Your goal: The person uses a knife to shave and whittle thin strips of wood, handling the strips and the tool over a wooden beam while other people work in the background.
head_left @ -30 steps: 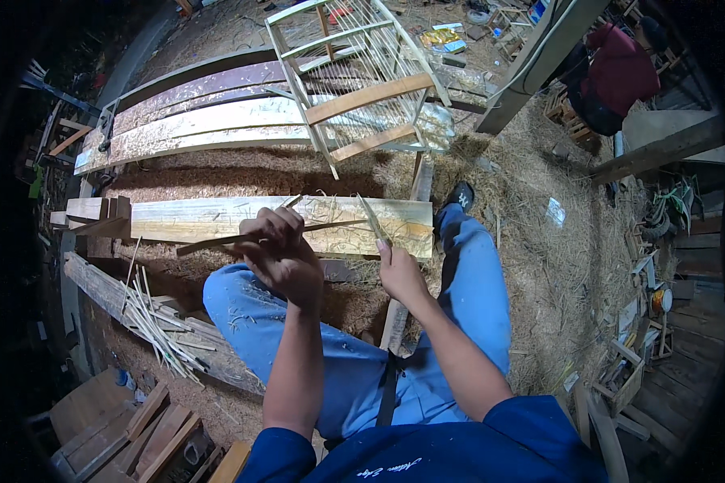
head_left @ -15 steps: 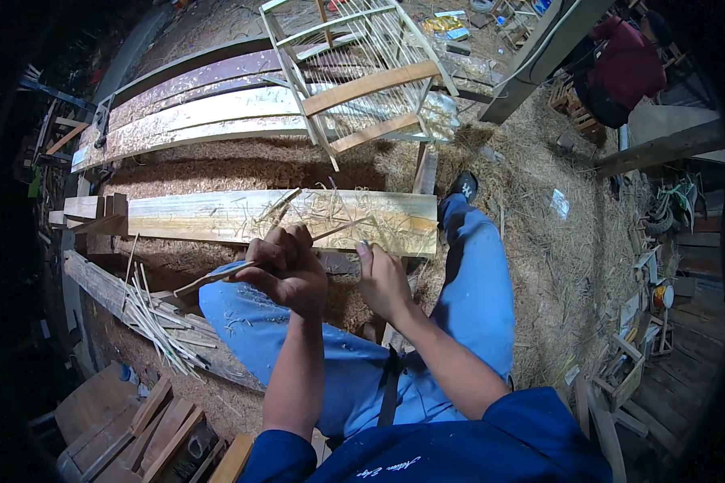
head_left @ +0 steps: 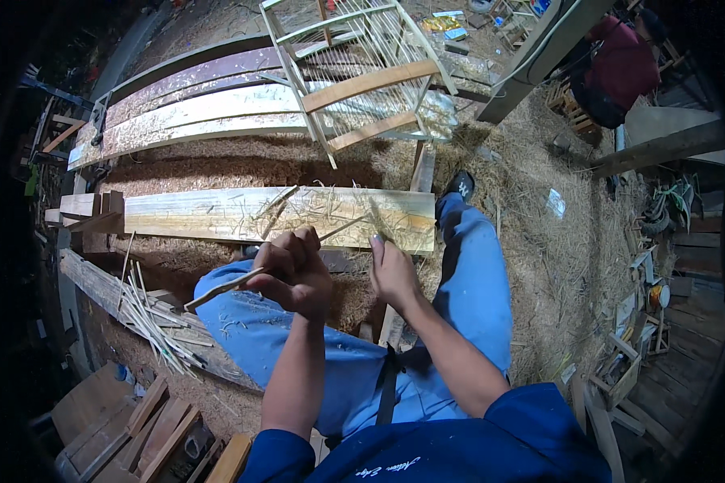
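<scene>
My left hand (head_left: 294,274) is closed around a thin wooden strip (head_left: 224,290). One end of the strip juts out to the left over my knee; a narrow length also shows on the right, pointing over the plank. My right hand (head_left: 396,275) is closed with its thumb pointing up, just right of the strip's far end. Whatever it grips is hidden or blurred. Beneath and beyond both hands lies a pale wooden plank (head_left: 161,213), strewn with curled shavings (head_left: 322,209) and short slivers.
Several pale sticks (head_left: 157,322) rest in a bundle on a weathered beam (head_left: 97,278) at left. A wooden frame strung with cords (head_left: 370,84) stands on a farther bench (head_left: 201,113). Wooden posts (head_left: 540,60) rise at right. A person in dark red (head_left: 624,68) is beyond them.
My right hand has moved slightly right, away from my left hand. The strip's left end has dropped a little toward my knee. My left hand has shifted only slightly.
</scene>
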Tool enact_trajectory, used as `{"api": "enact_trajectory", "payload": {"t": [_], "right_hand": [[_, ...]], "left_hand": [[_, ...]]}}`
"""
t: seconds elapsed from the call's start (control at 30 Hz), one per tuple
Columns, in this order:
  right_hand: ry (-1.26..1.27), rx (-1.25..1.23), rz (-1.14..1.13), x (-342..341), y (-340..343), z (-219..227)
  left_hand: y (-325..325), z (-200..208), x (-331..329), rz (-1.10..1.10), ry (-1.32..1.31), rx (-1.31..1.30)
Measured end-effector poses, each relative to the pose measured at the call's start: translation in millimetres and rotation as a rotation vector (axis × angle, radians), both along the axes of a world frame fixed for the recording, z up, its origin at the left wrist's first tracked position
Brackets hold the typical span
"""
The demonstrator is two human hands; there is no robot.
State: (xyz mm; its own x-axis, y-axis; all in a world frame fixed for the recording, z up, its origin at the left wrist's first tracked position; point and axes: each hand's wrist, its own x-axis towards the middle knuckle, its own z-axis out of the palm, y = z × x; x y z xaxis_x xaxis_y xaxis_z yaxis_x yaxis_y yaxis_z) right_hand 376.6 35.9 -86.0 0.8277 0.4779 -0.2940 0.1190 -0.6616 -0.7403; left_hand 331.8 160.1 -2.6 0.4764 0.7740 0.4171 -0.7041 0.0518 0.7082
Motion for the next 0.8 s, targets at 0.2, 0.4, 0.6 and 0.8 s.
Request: {"api": "enact_trajectory", "payload": {"t": [0.2,0.4,0.6,0.8], "right_hand": [[0.042,0.182,0.093,-9.2,5.1,46.2],[-0.006,0.114,0.089,-12.2,7.6,49.8],[-0.144,0.162,0.115,-18.2,6.0,46.2],[-0.114,0.130,0.121,-15.3,2.8,60.3]], "left_hand": [[-0.1,2.9,-0.2,-0.033,-0.010,0.018],[11.5,-4.3,-7.8,-0.111,-0.068,-0.026],[15.5,-6.4,-5.2,-0.162,-0.091,0.003],[10.4,-6.8,-5.0,-0.176,-0.084,0.076]]}}
